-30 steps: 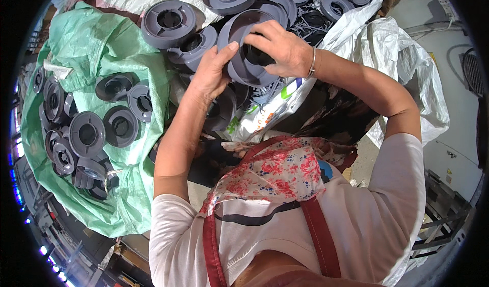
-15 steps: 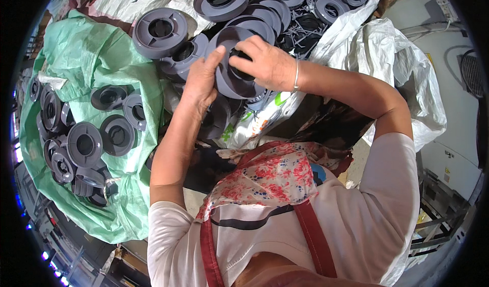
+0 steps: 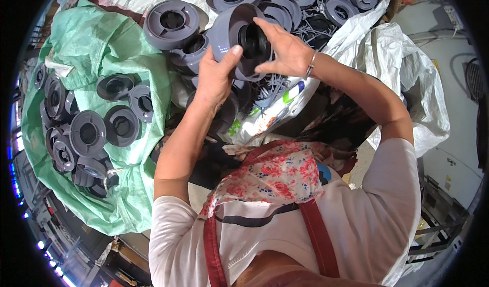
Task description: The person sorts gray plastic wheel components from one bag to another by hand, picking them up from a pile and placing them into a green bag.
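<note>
A deep grey round plastic part with a black centre piece is held up, tilted on its side, in front of me. My left hand grips its near left rim, thumb on the outside and the other fingers mostly hidden. On the right side, my right hand spans the rim, with fingertips at the upper edge beside the black piece and the thumb lower down, wide apart from them. Behind and beneath, more grey round parts lie in a heap, several with black centres.
A green woven sack at the left holds several similar grey parts. Thin grey plastic sticks lie among the heap at the back. White woven sacking spreads to the right, near a pale cabinet.
My right hand's fingers have spread and shifted from the part's middle to its right rim. The part has turned so its black centre faces more to the right. The whole view has shifted slightly.
</note>
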The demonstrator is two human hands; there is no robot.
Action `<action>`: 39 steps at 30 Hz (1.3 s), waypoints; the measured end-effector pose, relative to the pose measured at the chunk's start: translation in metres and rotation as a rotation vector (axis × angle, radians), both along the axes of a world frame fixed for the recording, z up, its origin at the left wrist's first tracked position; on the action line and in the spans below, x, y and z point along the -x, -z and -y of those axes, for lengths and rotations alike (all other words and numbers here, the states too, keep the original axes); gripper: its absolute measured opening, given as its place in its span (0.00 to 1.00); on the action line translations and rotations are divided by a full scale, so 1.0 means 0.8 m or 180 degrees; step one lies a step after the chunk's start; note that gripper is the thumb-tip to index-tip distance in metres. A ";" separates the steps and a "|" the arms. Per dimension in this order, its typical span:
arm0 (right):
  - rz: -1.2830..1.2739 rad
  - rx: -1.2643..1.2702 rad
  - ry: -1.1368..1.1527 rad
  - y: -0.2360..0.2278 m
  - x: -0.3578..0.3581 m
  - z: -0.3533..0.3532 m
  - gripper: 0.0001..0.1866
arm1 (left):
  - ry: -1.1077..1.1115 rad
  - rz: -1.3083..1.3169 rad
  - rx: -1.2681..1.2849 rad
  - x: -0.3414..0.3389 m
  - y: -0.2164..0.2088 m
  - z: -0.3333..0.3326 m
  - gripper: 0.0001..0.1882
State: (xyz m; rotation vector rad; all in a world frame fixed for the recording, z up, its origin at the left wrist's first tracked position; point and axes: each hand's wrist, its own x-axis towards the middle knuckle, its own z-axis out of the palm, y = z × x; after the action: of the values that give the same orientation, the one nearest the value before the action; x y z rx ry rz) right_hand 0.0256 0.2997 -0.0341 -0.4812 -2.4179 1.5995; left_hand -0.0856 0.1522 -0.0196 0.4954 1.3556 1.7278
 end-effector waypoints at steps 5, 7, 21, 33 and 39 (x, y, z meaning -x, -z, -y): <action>0.1060 0.2634 0.0061 0.004 0.004 -0.028 0.43 | -0.0192 -0.2090 0.0129 0.011 -0.020 -0.001 0.33; 0.1114 -0.1258 0.0014 0.043 0.005 -0.084 0.33 | -0.0357 -0.4026 0.0421 0.047 -0.028 -0.005 0.42; 0.3174 -0.1807 0.0295 0.188 -0.061 -0.279 0.26 | -0.0322 -0.3927 0.0997 0.053 -0.018 -0.011 0.29; -0.0048 -0.1523 -0.1619 -0.016 -0.048 -0.018 0.20 | 0.0494 0.1431 0.0599 -0.004 0.025 -0.032 0.30; -0.0148 0.0060 -0.0054 -0.060 -0.066 0.017 0.16 | 0.0296 0.1525 0.0135 0.010 0.008 -0.007 0.18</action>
State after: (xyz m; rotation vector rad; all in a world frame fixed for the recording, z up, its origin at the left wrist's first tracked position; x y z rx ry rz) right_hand 0.0780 0.2864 0.0140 -0.4229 -2.3813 1.6234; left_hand -0.0935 0.1574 -0.0264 0.1034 1.0053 1.6060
